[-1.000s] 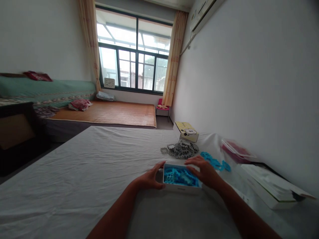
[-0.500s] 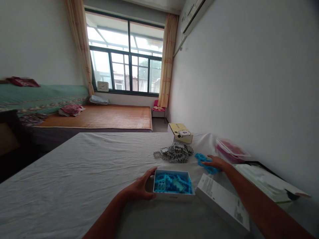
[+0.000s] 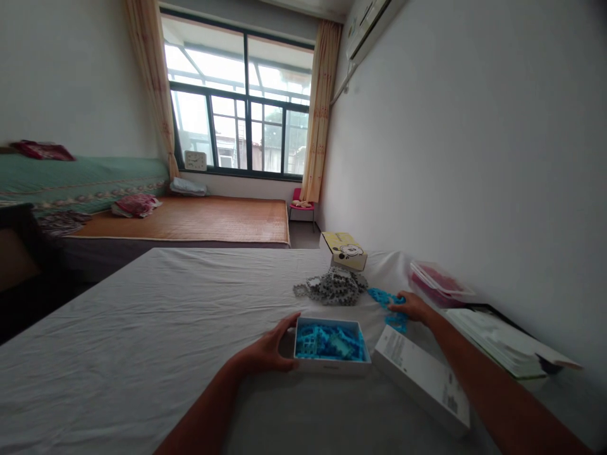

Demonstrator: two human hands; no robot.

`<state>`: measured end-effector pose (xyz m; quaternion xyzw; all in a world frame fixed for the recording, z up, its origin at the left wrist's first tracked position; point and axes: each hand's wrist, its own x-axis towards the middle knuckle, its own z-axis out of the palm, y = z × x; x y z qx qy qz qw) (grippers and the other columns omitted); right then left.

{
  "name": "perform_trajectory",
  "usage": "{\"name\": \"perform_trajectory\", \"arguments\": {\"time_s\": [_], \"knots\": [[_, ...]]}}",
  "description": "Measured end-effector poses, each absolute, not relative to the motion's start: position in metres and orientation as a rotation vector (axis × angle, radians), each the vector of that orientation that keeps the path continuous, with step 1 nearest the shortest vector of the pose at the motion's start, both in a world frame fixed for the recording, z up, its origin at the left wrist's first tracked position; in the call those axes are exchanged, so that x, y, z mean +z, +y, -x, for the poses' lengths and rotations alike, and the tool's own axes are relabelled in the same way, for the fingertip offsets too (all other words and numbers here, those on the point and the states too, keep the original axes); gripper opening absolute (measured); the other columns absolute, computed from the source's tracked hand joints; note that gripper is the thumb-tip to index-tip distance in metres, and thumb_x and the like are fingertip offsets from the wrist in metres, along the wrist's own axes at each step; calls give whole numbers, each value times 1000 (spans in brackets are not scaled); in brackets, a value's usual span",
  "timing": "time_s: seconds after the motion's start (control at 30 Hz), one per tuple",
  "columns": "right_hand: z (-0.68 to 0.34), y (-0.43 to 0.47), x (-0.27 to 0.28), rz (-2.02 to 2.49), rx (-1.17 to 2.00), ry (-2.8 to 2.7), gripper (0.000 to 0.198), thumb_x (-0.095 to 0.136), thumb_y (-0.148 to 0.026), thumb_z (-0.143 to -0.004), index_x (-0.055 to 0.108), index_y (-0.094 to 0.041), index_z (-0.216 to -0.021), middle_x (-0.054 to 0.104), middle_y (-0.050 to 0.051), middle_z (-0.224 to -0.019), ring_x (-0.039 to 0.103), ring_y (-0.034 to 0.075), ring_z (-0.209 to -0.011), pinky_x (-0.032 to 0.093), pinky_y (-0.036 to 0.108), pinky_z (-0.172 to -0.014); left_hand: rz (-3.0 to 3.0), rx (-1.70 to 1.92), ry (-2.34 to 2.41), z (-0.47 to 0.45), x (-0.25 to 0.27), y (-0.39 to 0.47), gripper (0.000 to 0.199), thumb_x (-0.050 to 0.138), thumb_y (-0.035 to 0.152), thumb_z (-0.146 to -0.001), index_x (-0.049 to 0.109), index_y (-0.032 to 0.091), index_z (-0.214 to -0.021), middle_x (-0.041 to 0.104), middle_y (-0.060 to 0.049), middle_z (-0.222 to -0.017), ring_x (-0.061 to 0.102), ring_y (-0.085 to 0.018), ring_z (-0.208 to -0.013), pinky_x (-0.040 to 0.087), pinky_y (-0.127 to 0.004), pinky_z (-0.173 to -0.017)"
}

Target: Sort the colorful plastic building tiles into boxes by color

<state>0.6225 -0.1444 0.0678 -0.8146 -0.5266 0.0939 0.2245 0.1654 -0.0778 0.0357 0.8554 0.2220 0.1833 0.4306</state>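
My left hand point(image 3: 268, 351) clasps the left end of a small white box point(image 3: 332, 366), fingers at its far corner and thumb at the near one. Blue plastic building pieces point(image 3: 327, 342) fill the box. Over to the right, my right hand point(image 3: 412, 307) pinches a blue plastic piece point(image 3: 380, 296) with thumb and fingers just above the cloth. Another blue piece point(image 3: 396, 324) lies under that hand. A long white box or lid point(image 3: 423, 382) rests slantwise between the open box and my right forearm.
Behind the open box is a heap of grey toothed plastic pieces point(image 3: 337, 288), with a yellow cartoon box point(image 3: 344, 251) beyond it. Along the wall are a clear-lidded pink container point(image 3: 441, 283) and stacked white papers or books point(image 3: 502, 347). Wrinkled white cloth point(image 3: 156, 335) covers the table.
My right hand's fingers have closed on a blue piece, and the blue pieces have shifted and spread a little. My left hand stays at the box.
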Motion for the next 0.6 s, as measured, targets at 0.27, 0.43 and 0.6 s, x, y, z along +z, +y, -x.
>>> {"name": "perform_trajectory", "arguments": {"time_s": [0.27,0.43,0.6], "knots": [[-503,-160,128,1832,868,-1681,50,64,-57,-67,63,-17,-98,64,3,-84,57,13,-66,41,20,-51,-2136,482,529,-162,35,-81,101,75,31,-63,18,22,-146,35,-9,-146,36,-27,-131,29,-37,-109],[-412,-157,129,1693,808,-2097,42,65,-55,-68,66,-19,-89,65,1,-81,58,13,-69,43,19,-54,-2124,516,523,-161,29,-81,102,76,33,-63,18,23,-146,34,-9,-147,36,-28,-131,29,-39,-109],[-410,-151,122,1888,802,-2028,47,65,-52,-70,62,-23,-107,65,6,-105,59,11,-55,41,20,-40,-2138,513,567,-160,32,-85,103,76,35,-61,19,22,-146,39,-10,-144,39,-27,-129,29,-39,-108]]}}
